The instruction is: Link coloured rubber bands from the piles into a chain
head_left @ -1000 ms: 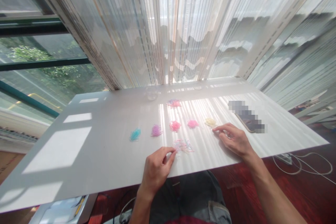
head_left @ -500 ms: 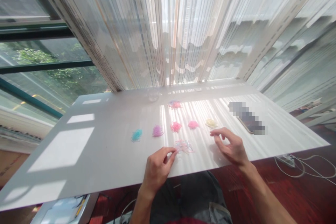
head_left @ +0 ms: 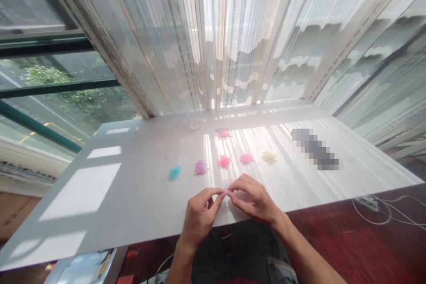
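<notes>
My left hand (head_left: 200, 212) and my right hand (head_left: 254, 197) meet fingertip to fingertip near the table's front edge. Both are closed in a pinch on pale pinkish rubber bands (head_left: 226, 191), small and partly covered by the fingers. Just behind the fingertips shows a bit of a mixed pile (head_left: 227, 182), mostly hidden. A row of small rubber-band piles lies beyond: teal (head_left: 175, 172), purple (head_left: 201, 167), red-pink (head_left: 223, 161), pink (head_left: 246, 158) and pale yellow (head_left: 269, 156).
Farther back on the white table (head_left: 143, 204) lies another mixed-colour pile (head_left: 222, 133). A clear round container (head_left: 195, 121) stands near the back edge. At the right is a pixelated dark object (head_left: 316, 148). White cables (head_left: 388, 213) run beside the table's right side.
My right hand has moved left from beside the yellow pile to my left fingertips, and now pinches there. My left hand has stayed almost in place. The view has shifted slightly.
</notes>
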The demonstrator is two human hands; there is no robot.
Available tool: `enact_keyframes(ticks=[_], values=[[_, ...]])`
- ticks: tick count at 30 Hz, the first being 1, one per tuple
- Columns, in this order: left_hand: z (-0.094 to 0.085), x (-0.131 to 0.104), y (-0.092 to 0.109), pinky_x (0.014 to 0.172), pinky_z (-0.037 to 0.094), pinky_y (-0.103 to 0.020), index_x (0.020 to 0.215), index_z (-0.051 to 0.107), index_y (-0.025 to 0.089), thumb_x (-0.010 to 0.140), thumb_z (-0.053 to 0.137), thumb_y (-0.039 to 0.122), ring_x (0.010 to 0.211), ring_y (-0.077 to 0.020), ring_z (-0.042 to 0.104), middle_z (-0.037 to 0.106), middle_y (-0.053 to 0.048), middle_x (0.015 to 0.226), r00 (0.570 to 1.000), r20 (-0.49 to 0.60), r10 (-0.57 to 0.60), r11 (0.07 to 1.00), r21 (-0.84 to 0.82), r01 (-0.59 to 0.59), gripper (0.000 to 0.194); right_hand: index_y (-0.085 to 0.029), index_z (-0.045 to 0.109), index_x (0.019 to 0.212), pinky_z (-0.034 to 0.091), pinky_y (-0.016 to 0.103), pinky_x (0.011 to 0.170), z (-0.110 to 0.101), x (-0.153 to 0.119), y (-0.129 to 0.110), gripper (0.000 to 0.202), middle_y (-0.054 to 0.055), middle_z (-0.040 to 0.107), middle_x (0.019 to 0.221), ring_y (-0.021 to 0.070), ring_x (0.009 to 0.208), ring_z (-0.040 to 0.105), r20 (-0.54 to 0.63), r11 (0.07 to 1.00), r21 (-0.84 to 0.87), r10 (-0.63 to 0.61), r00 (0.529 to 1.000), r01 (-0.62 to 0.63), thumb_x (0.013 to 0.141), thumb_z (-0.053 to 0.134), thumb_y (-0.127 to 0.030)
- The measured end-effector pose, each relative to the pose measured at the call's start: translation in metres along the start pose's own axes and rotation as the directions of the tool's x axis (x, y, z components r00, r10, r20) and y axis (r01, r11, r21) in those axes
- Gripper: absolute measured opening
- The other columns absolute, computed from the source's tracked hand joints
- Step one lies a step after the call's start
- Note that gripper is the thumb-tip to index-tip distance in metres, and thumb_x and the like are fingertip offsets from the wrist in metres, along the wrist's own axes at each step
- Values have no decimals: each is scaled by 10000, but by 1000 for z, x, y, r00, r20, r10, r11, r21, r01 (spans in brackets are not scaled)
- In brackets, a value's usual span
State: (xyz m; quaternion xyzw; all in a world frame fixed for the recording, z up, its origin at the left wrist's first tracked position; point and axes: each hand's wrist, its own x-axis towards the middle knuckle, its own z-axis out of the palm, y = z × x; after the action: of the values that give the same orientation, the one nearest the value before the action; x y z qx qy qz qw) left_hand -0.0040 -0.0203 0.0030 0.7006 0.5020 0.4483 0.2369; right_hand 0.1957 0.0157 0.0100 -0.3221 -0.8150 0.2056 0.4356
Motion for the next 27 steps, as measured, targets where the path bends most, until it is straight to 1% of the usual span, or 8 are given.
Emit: enact_keyframes(ticks=[8,12,20,27], values=[[1,0,0,569,510,-193,969,769,201,951,678,236,535,-91,564,762,-7,797,1000,0,0,1000,13,0,99,-223,704,969,531,295,678,0,-1,0,76,38,701,797,182,739,643,-10,1000,-11,18,1000,-19,986,629,-224],[0,0,1,573,517,-199,979,767,194,952,669,234,548,-96,571,768,-19,816,1000,8,-17,1000,13,17,110,-225,702,969,526,294,663,-1,-2,-1,64,34,691,784,179,722,641,-19,1000,6,23,1000,-23,977,639,-234],[1,0,2,566,519,-197,972,768,190,955,663,249,532,-95,567,761,-19,790,1000,3,-28,999,31,28,122,-230,699,959,536,294,663,-2,-1,-3,77,36,702,787,182,717,646,-34,1000,17,23,999,-22,968,624,-219],[0,0,3,556,520,-192,939,770,191,951,671,254,530,-93,569,759,-11,775,1000,-29,-12,1000,19,12,117,-225,700,951,536,290,677,-1,-3,0,64,37,705,793,178,728,647,-33,999,21,32,999,-32,972,639,-220]])
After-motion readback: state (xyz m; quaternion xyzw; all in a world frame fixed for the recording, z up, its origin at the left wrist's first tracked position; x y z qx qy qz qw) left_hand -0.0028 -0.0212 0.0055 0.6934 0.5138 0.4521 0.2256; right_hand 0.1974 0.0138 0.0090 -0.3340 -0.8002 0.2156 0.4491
